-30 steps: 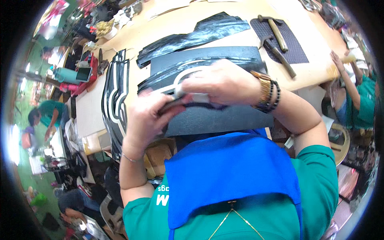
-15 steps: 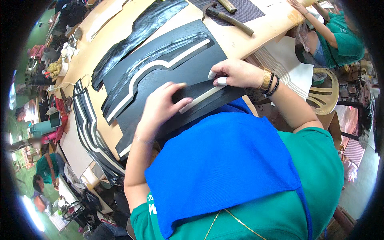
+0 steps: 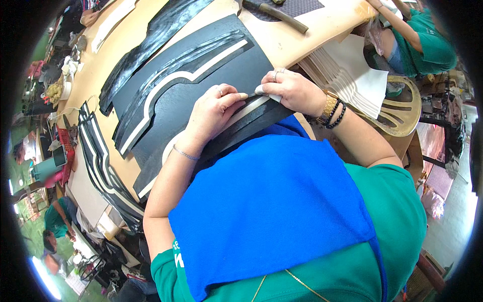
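In front of me a black strip of leather-like material with a white band (image 3: 255,107) lies along the near side of a dark board (image 3: 173,108). My left hand (image 3: 214,109) pinches the strip's far edge, thumb and fingers together. Close beside it, my right hand (image 3: 297,93) pinches the same edge; white wraps cover some of its fingertips. The fingertips of both hands nearly meet. Farther across the board rests another black strip with a curved white band (image 3: 187,75), beside several narrow black pieces. My left forearm hides part of the near strip.
A shiny black piece (image 3: 147,48) lies beyond the board. At the back, a hammer (image 3: 282,17) rests by a quilted dark mat (image 3: 308,6). Banded strips (image 3: 103,163) hang over the table's left edge. Right are pale sheets (image 3: 354,70), a yellowish chair (image 3: 400,108) and a co-worker (image 3: 430,43).
My left hand has moved right and closed on the strip's edge, near my right hand. The right fingers still pinch there. The whole view has shifted slightly.
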A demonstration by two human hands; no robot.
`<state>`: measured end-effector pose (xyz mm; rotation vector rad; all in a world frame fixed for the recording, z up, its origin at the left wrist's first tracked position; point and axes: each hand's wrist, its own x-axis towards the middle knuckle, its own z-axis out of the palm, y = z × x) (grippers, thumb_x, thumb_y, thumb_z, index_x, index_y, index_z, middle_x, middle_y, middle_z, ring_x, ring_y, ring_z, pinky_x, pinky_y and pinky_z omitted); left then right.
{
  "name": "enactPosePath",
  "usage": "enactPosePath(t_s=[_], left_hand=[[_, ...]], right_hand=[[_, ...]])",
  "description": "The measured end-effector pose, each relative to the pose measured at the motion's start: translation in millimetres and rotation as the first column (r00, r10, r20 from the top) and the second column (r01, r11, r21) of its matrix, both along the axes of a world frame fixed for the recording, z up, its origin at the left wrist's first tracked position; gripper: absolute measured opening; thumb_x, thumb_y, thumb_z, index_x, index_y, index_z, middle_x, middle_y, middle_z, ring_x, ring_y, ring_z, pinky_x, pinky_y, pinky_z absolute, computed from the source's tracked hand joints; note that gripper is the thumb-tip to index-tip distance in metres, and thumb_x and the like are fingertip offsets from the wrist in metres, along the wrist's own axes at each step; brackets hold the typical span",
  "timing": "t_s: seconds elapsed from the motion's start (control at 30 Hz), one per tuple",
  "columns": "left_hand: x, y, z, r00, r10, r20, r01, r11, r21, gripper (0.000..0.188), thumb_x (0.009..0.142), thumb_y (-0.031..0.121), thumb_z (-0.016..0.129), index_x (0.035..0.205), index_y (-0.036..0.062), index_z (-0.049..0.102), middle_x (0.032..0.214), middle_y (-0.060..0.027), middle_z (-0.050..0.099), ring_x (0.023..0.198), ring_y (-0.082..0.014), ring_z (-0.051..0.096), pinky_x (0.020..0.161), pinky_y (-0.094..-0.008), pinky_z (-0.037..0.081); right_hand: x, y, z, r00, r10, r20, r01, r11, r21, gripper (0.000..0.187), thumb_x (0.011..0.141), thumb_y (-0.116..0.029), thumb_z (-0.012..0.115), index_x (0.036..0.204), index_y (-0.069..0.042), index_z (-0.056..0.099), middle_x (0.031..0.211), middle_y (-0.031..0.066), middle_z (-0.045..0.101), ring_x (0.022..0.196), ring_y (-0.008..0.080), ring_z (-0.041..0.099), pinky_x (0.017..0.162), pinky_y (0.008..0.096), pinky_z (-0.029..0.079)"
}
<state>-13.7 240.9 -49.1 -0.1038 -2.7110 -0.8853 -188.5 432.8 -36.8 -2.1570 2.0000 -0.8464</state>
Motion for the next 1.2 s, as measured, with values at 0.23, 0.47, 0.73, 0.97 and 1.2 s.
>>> enactPosePath(t_s=[0.23,0.47,0.73,0.97,1.2], left_hand=[[1.8,2.8,2.1,0.999,-0.018,-0.028,0.015,0.996,-0.084,0.016,0.084,0.014,0.069,0.1,0.0152,0.074,0.096,-0.0042,0.065,0.088,-0.0247,0.064,0.075,-0.0363,0.055],[0.1,2.4,0.4,0.999,-0.023,-0.03,0.02,0.995,-0.097,0.016,0.084,0.014,0.069,0.099,0.0145,0.073,0.095,-0.0047,0.065,0.087,-0.0246,0.064,0.076,-0.036,0.055],[-50.6,30.6,-3.5,0.99,-0.073,-0.122,0.059,0.992,-0.113,0.012,0.088,0.015,0.065,0.098,0.0092,0.069,0.098,-0.0079,0.065,0.093,-0.0277,0.064,0.079,-0.0366,0.054],[-17.2,0.7,-2.6,0.999,-0.041,-0.033,0.04,0.999,-0.025,0.013,0.087,0.014,0.068,0.099,0.0104,0.073,0.098,-0.0075,0.067,0.091,-0.0269,0.065,0.078,-0.0365,0.054],[-40.6,12.5,-0.5,0.986,-0.127,-0.107,0.118,0.989,-0.092,0.016,0.086,0.009,0.068,0.101,0.0071,0.071,0.099,-0.0102,0.067,0.093,-0.0283,0.066,0.079,-0.0362,0.054]], right_hand=[[4.8,4.4,-3.6,0.995,0.004,-0.1,-0.005,1.0,-0.008,0.03,0.078,0.0,0.058,0.106,-0.006,0.068,0.102,0.0123,0.064,0.095,0.0294,0.063,0.085,0.0376,0.053],[-2.5,29.7,-2.0,0.987,-0.159,-0.029,0.16,0.987,0.003,0.027,0.08,-0.004,0.066,0.106,-0.008,0.069,0.101,0.0108,0.064,0.094,0.0286,0.063,0.084,0.0377,0.052],[-6.7,27.6,-33.1,0.15,-0.585,0.797,0.311,0.794,0.523,0.021,0.094,-0.026,0.071,0.099,-0.006,0.068,0.09,-0.0015,0.068,0.077,0.0043,0.059,0.068,0.0205,0.047],[-11.9,30.5,-39.2,-0.045,-0.5,0.865,0.155,0.852,0.5,0.021,0.092,-0.033,0.072,0.089,-0.014,0.063,0.075,-0.0092,0.058,0.063,-0.0001,0.052,0.054,0.017,0.037],[-29.7,45.9,-79.9,-0.247,-0.463,0.851,0.021,0.875,0.483,0.021,0.091,-0.033,0.074,0.087,-0.017,0.061,0.08,-0.0077,0.061,0.071,0.0032,0.058,0.063,0.0206,0.047]])
